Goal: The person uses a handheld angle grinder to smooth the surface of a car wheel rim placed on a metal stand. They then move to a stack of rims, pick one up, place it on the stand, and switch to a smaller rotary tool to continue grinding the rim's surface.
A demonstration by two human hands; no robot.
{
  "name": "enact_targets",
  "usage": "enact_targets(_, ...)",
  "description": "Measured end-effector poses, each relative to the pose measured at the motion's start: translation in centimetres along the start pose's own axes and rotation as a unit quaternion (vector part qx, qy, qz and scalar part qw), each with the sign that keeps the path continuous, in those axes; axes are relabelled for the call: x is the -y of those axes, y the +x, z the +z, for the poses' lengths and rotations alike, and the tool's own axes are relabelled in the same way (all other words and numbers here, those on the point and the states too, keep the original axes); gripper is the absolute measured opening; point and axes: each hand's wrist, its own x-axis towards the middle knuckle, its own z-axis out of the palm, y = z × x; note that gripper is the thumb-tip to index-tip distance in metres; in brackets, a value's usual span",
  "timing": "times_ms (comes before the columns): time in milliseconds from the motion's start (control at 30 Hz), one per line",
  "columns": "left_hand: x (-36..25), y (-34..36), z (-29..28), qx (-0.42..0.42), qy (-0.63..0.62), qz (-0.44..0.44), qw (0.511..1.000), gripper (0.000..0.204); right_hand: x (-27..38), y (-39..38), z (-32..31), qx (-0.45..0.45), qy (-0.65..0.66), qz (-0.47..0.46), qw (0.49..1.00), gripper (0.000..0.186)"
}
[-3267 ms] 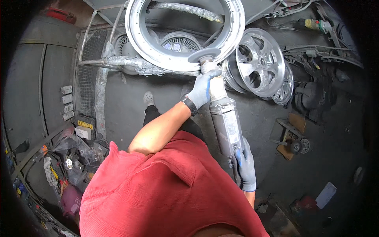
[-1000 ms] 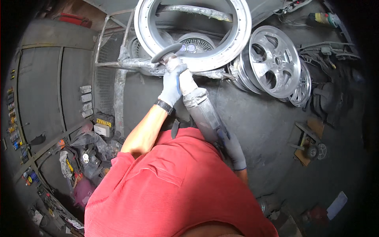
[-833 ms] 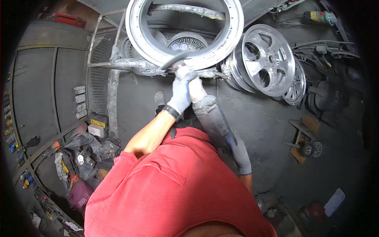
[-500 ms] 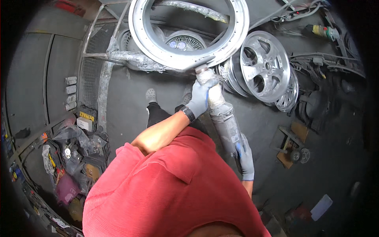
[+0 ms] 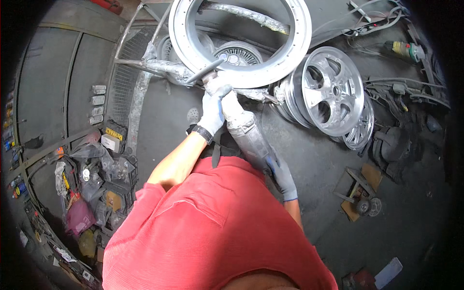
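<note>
A long grey, dust-covered angle grinder slants up from my waist to a large silver rim ring resting on a wrapped metal frame. In a grey glove, my left hand grips the tool's whitish wrapped neck, just below its disc, which lies over the lower-left part of the ring. My right hand, also gloved, is closed on the grinder's rear end near my hip. A spoked silver wheel leans with others to the right of the ring; two more lie behind it.
A metal rack bar and mesh panel stand left, beside grey cabinet doors and a cluttered pile of bags and tools. At right are hoses, a green-tipped power tool and a wheeled stand with cardboard on the grey floor.
Since half a second ago the grinder's head and my left hand have moved left along the ring's lower edge; my right hand has shifted slightly left and up. Both grips stay closed.
</note>
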Motion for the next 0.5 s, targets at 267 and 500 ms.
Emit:
enact_targets(267, 8.6, -3.1, 4.7, 0.051, -0.037, -0.054, 0.997, 0.043, -2.7, -5.2, -7.5, -0.044, -0.085, -0.082, 0.992, 0.063)
enact_targets(500, 9.9, -4.0, 7.7, 0.068, -0.068, -0.082, 0.992, 0.033, -2.7, -5.5, -9.7, -0.069, 0.007, -0.014, 0.998, 0.069)
